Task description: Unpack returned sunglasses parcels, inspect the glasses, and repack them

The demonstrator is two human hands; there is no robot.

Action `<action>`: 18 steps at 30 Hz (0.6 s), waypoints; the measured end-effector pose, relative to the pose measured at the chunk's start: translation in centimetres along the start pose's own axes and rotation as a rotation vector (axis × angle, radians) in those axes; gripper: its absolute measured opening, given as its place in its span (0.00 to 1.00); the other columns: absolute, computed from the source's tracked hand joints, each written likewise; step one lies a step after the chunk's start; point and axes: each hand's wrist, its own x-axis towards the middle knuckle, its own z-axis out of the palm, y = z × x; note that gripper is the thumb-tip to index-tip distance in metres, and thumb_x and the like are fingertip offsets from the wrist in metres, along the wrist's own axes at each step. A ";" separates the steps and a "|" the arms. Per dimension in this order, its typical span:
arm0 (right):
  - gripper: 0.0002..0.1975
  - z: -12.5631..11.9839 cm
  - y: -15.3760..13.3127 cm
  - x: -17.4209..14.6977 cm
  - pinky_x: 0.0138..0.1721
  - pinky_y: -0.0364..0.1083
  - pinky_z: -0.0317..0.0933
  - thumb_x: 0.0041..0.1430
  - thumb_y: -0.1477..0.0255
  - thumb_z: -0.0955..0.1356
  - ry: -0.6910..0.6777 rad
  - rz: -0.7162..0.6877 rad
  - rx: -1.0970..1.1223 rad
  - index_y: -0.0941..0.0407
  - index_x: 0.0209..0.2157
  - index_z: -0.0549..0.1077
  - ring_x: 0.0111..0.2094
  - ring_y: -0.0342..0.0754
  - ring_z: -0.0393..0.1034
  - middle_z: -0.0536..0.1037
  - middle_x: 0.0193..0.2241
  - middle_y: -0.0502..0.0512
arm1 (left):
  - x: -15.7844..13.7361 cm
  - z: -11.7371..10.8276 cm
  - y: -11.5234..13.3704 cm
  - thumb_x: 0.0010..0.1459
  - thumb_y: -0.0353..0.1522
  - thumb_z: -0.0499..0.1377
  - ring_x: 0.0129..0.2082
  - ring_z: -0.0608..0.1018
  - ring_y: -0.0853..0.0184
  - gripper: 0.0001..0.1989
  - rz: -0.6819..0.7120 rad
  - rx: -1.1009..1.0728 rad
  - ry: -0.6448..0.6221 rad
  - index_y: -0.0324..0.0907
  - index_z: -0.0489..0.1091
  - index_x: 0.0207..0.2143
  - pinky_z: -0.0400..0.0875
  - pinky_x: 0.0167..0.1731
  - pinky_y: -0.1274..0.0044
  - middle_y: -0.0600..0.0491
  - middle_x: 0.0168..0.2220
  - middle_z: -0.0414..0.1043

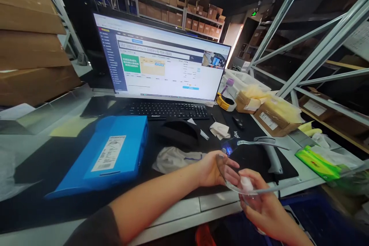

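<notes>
My left hand (pixel 211 171) is closed around the edge of a pair of clear glasses (pixel 263 190), its fingers partly seen through a lens. One temple arm runs off toward the right edge of the view. In my right hand (pixel 266 207) is a small clear spray bottle (pixel 246 183) with a white top, close by the lens. A grey cloth pouch (pixel 174 160) lies behind my left forearm, with a black curved case (pixel 180 132) beyond it. To the left rests a blue box (pixel 121 177) bearing a white label.
A monitor (pixel 173 69) and keyboard (pixel 170 110) stand at the back. Right of them are a mouse (pixel 238 123), crumpled paper (pixel 219 130), a handheld scanner (pixel 273 159), cartons (pixel 273 117) and a green packet (pixel 317 163). Stacked boxes (pixel 31 46) rise at far left.
</notes>
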 end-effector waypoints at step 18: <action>0.36 -3.6 -0.8 -5.2 0.25 0.47 0.71 0.54 0.53 0.70 0.648 0.403 -0.557 0.50 0.62 0.64 0.27 0.56 0.78 0.81 0.32 0.54 | -1.9 5.0 1.9 0.52 0.36 0.64 0.35 0.83 0.62 0.14 0.516 0.204 0.487 0.40 0.65 0.37 0.75 0.41 0.72 0.43 0.36 0.79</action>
